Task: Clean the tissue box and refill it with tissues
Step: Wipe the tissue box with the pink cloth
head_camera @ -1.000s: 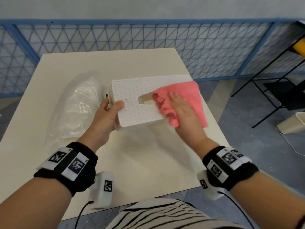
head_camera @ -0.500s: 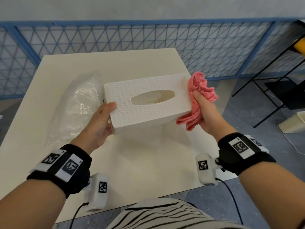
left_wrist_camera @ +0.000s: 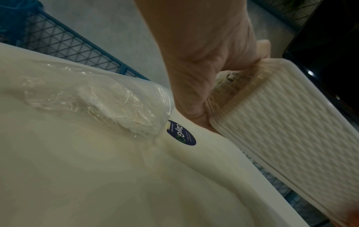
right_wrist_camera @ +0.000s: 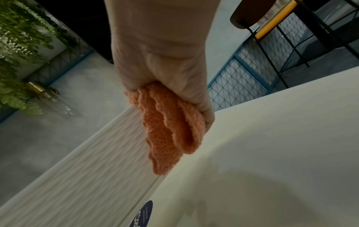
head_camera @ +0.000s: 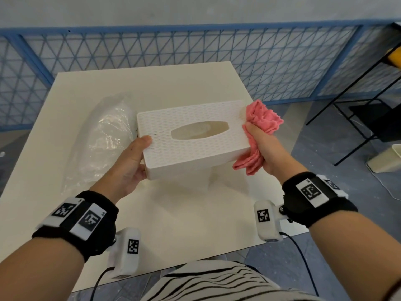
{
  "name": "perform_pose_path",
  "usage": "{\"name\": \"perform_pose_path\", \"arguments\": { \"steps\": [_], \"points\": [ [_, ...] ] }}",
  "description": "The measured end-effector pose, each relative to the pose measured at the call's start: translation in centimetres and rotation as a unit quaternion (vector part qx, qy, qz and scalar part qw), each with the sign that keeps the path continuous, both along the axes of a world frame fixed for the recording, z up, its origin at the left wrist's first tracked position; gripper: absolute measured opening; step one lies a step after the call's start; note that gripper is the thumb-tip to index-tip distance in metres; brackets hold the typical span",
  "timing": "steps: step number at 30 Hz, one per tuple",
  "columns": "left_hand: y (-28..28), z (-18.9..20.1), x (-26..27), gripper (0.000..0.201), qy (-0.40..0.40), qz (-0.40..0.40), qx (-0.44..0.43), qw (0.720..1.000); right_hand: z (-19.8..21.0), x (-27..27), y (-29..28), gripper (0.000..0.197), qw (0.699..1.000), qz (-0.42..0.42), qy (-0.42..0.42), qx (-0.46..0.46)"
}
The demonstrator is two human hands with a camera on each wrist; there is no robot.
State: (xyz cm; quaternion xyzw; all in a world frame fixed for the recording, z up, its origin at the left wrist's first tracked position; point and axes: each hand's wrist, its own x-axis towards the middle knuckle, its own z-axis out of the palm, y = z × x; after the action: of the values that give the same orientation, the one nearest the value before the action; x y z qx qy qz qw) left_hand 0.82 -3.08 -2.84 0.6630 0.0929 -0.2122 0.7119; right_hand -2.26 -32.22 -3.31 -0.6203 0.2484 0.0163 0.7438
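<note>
a: where's the tissue box [head_camera: 191, 135] rn?
b: held up off the surface [head_camera: 173, 213], roughly over its middle, long side running left-right, oval slot facing up. it's white w/ a woven-look texture, slightly tilted toward the camera.
a: who's got it?
b: left hand [head_camera: 130, 164] grips the left end. thumb lies on the top face near the slot, the other fingers go under and round the end, so they're curled and clamped on the box. left wrist view shows the palm tight against that end, a printed label just beside it.
a: and the right hand [head_camera: 263, 148]?
b: at the right end of the box, fingers closed round a bunched pink cloth [head_camera: 262, 118]. thumb sits on the top right corner, the cloth is pressed between hand and the box's end wall. part of it sticks up past the far corner, part hangs down below the near edge. in the right wrist view it droops in folds from the fist against the ribbed side.
a: anything else on the surface?
b: a clear plastic bag [head_camera: 104, 146] w/ something white inside, lying left of the box, just beyond the left hand. a dark blue oval sticker [left_wrist_camera: 181, 133] lies by the bag's end, under the box.
</note>
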Motion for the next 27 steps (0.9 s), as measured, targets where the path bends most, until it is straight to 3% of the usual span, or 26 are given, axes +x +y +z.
{"name": "perform_pose_path", "arguments": {
  "steps": [7, 11, 14, 17, 18, 21, 23, 25, 27],
  "points": [
    [0.4, 0.1, 0.3, 0.054, -0.017, 0.011, 0.025, 0.999, 0.3, -0.2, 0.7, 0.031, 0.998, -0.048, 0.028, -0.041],
    [1.7, -0.4, 0.3, 0.048, 0.008, 0.035, 0.009, 0.999, 0.0, -0.4, -1.4, 0.019, 0.991, -0.091, 0.025, 0.091],
    [2.5, -0.7, 0.2, 0.044, 0.02, 0.051, -0.005, 0.998, -0.6, -0.6, -3.1, 0.029, 0.991, -0.06, 0.087, 0.086],
    [2.9, -0.8, 0.2, 0.043, 0.019, 0.058, -0.013, 0.998, -1.5, -1.0, -4.4, 0.068, 0.987, 0.016, 0.144, 0.065],
    [3.0, -0.8, 0.2, 0.037, 0.019, 0.058, -0.016, 0.998, -1.7, -1.1, -4.6, 0.072, 0.985, 0.045, 0.158, 0.052],
    [3.2, -0.9, 0.3, 0.028, 0.027, 0.064, -0.024, 0.997, -2.8, -1.3, -5.1, 0.046, 0.979, 0.062, 0.191, 0.03],
    [3.1, -0.9, 0.4, 0.028, 0.03, 0.067, -0.024, 0.997, -3.7, -1.5, -5.4, 0.052, 0.977, 0.067, 0.198, 0.029],
    [3.0, -0.8, 0.4, 0.028, 0.034, 0.071, -0.027, 0.997, -4.3, -2.0, -5.4, 0.064, 0.97, 0.118, 0.204, -0.066],
    [2.9, -0.8, 0.4, 0.026, 0.038, 0.075, -0.031, 0.996, -4.6, -2.5, -5.4, 0.095, 0.94, 0.157, 0.203, -0.225]
  ]
}}
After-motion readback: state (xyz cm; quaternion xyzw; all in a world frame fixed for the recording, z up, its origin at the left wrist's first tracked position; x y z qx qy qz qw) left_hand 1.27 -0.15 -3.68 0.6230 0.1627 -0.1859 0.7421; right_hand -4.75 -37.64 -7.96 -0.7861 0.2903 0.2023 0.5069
